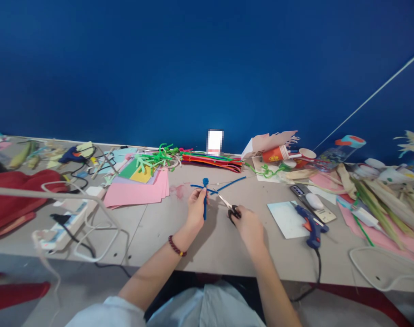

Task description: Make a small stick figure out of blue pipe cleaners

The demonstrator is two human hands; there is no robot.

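Observation:
Over the middle of the table, my left hand [195,209] pinches a blue pipe cleaner figure [205,182], which has a coiled knob on top and a straight stem hanging below the fingers. Thin blue arms stick out sideways from it, and one long strand [232,182] slants up to the right. My right hand [248,222] is closed around the black handles of a pair of scissors [234,213]. The metal blades point up and left, their tips at the blue strand just right of the figure. Whether the blades touch the strand is too small to tell.
Bundled coloured pipe cleaners [212,162] lie at the back near green twisted pieces [147,162]. Pink paper [134,195] and a white power strip [69,222] with cables are left. A blue glue gun [312,225], a phone [324,213] and corn husks [391,195] lie right.

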